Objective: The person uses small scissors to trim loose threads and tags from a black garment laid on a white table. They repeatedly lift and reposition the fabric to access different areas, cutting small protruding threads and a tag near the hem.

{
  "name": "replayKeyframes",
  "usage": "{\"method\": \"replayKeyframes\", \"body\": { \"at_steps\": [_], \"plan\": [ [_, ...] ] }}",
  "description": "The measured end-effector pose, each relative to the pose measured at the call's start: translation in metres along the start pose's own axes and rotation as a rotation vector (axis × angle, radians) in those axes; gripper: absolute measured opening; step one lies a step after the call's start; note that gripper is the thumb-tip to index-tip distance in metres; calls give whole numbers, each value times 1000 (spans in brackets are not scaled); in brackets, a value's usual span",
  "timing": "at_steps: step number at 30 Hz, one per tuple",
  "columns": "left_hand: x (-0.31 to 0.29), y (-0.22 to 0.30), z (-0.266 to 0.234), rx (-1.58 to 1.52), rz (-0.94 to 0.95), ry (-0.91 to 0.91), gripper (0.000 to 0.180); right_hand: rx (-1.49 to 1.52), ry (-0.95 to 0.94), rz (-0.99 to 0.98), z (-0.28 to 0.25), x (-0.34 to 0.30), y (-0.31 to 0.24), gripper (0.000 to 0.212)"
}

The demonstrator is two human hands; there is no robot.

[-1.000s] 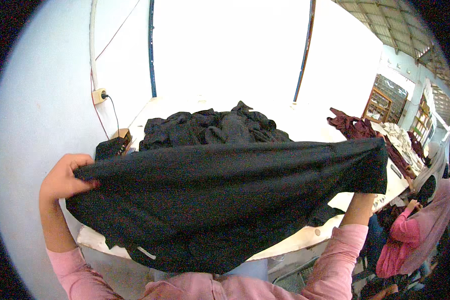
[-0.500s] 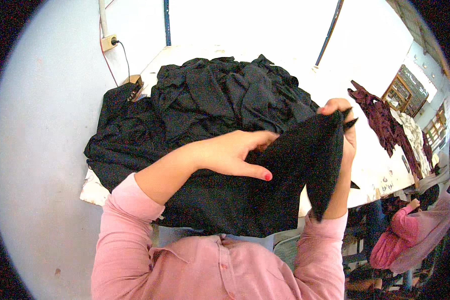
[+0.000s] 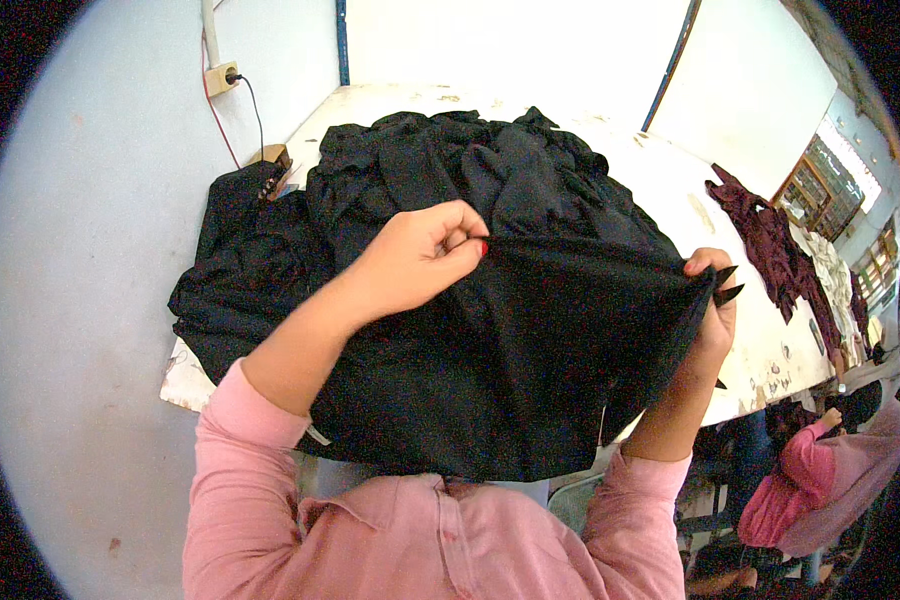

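Note:
A black garment (image 3: 560, 350) is stretched between my two hands, its top edge drawn nearly straight. My left hand (image 3: 425, 255) is closed, pinching that edge between thumb and fingers. At the other end, my right hand (image 3: 712, 300) is closed round a gathered corner of the same cloth. Two dark pointed tips, like the blades of small thread snips (image 3: 730, 295), stick out beside the right fingers; their other end is hidden in the hand. The lower part of the garment hangs over the table's near edge, in front of my body.
A large heap of black cloth (image 3: 400, 180) covers the white table (image 3: 770, 375) behind my hands. A small brown box-like object (image 3: 272, 157) stands beside it. Maroon cloth (image 3: 765, 240) and white cloth (image 3: 825, 270) lie at the right. Another person (image 3: 800, 470) in pink sits at the lower right.
My left hand, open with its thumb apart before, has moved up and left and now pinches the garment's edge. My right hand has moved down and slightly right, and the edge is stretched out.

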State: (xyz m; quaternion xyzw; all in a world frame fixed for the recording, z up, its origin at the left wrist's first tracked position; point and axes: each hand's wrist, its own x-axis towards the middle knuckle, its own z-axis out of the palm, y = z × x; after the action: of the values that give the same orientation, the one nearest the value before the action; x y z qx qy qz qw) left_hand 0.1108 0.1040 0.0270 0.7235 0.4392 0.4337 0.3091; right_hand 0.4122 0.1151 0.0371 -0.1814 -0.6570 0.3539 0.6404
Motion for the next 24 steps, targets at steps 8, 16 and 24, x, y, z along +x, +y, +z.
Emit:
{"method": "replayKeyframes", "body": {
  "at_steps": [8, 16, 24],
  "plan": [
    [-27, 25, -48, -129, -97, -338, 19, 185, 177, 287, -71, -2, 47, 14],
    [-19, 16, -32, -234, -100, -321, 20, -1288, 202, 120, -50, -4, 31, 28],
    [-17, 17, -14, 167, 113, -178, 20, -201, -343, 391, 66, -20, 37, 25]
  ]
}}
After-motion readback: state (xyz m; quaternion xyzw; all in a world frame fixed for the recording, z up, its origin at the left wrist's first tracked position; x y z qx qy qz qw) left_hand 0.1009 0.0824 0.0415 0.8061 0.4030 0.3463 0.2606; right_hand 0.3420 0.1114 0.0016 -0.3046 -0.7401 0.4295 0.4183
